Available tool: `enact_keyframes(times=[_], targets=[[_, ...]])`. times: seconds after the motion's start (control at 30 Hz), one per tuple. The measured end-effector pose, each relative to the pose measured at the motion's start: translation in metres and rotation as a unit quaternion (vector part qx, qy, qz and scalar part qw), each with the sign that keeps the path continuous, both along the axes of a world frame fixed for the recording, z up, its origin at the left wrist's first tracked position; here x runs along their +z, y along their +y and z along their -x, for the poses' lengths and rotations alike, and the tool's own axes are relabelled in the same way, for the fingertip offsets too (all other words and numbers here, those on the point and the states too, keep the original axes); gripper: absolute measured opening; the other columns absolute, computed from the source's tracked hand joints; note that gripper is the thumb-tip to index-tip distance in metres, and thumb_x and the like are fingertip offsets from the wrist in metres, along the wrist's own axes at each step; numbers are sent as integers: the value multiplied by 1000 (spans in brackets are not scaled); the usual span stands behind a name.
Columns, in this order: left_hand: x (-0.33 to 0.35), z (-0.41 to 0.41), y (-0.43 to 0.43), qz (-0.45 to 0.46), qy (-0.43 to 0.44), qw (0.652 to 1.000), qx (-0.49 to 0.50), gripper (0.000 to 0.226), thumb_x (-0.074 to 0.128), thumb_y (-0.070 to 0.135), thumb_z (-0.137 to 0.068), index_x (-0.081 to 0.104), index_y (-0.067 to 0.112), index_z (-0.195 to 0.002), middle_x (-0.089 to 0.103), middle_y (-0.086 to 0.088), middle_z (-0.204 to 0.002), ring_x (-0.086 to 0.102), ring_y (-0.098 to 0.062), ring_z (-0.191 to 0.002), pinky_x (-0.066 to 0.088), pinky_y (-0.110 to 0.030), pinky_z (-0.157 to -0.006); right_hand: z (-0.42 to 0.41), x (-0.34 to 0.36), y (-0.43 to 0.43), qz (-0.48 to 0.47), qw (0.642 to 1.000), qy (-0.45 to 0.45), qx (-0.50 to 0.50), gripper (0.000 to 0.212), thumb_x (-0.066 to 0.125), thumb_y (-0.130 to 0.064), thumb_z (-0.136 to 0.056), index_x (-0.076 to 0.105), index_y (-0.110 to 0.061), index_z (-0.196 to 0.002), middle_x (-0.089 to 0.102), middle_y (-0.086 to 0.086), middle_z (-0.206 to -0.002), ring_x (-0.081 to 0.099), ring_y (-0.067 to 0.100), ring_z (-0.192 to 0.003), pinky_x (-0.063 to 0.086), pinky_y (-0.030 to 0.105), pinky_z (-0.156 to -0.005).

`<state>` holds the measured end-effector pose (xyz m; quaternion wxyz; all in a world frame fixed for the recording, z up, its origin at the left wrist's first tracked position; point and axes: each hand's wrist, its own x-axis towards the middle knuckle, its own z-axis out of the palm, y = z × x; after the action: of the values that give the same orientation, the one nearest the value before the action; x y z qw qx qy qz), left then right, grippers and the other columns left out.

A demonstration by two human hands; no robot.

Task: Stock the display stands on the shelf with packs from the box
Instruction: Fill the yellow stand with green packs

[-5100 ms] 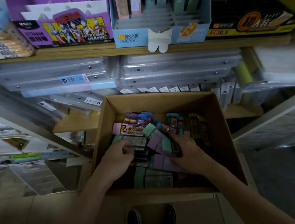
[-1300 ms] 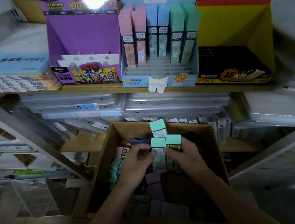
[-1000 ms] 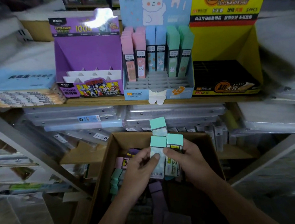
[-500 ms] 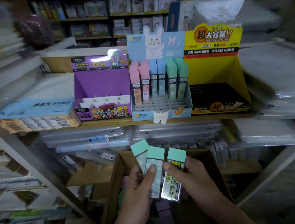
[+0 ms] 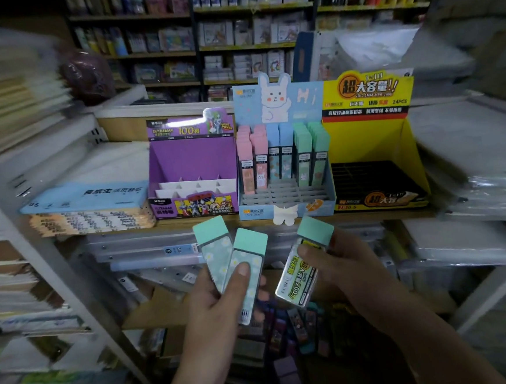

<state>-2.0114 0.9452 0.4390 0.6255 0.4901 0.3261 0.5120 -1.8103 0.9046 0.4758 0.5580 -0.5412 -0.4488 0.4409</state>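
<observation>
A person's left hand (image 5: 213, 313) clamps two mint-capped packs (image 5: 243, 271) fanned under its thumb, the right hand (image 5: 343, 275) pinches a third pack (image 5: 304, 266), both near, below the blue rabbit stand (image 5: 285, 195) on the far shelf (image 5: 175, 224); the loosely fanned pair could slip during the reach.

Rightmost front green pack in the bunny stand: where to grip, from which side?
Its upper half, from the front and above. The rightmost front green pack stands upright in the bunny display stand, foot sunk in a slot, another green pack tight beside it and more behind. Only front face and top look free: fingers there, then lift straight up.
</observation>
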Motion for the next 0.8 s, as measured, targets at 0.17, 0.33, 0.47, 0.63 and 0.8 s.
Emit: enact_keyframes(times=[0.17,0.33,0.47,0.63,0.8], targets=[[8,0,3,8,-15,1000,-10,17,65,31,-94,72,31,-110,73,-20,-94,69,-28,-73,51,-31,-52,-3,8,5,15,998,56,14,16,67,-11,-94,75,-18,-106,77,13,-102,75,33,-90,62,43,-66],[17,-12,7,17,-42,999,-28,28,62,20,-87,73,26,-112,72,-24,-95,66,-31,-72,48,-33,-49,-18,19,4,-49,998,-48,-3,18,69,-12,-92,76,-15,-109,78,7,-101,75,22,-95,61,37,-78],[26,-34,7,-14,-35,999,-31,22,61,17,-98,76,32,-104,76,-16,-89,70,-22,-66,53,-29,-50,-37,29,0,-88,995,-42,-13,28,70,-14,-87,73,-9,-115,78,10,-103,75,24,-94,60,30,-71],[39,-63,8,-35,-37,998,-42,24,62,32,-88,75,29,-108,77,-17,-98,75,-28,-79,57,-30,-57,-66,46,-2,-109,985,-115,-64,19,73,-28,-85,77,-14,-98,79,4,-92,76,20,-87,60,28,-70],[47,-87,14,-48,-37,997,-50,25,62,31,-89,76,29,-110,78,-15,-104,76,-31,-89,59,-29,-61,-93,67,-1,-109,972,-182,-100,33,74,-42,-79,76,-9,-81,77,9,-82,75,25,-80,62,41,-66]])
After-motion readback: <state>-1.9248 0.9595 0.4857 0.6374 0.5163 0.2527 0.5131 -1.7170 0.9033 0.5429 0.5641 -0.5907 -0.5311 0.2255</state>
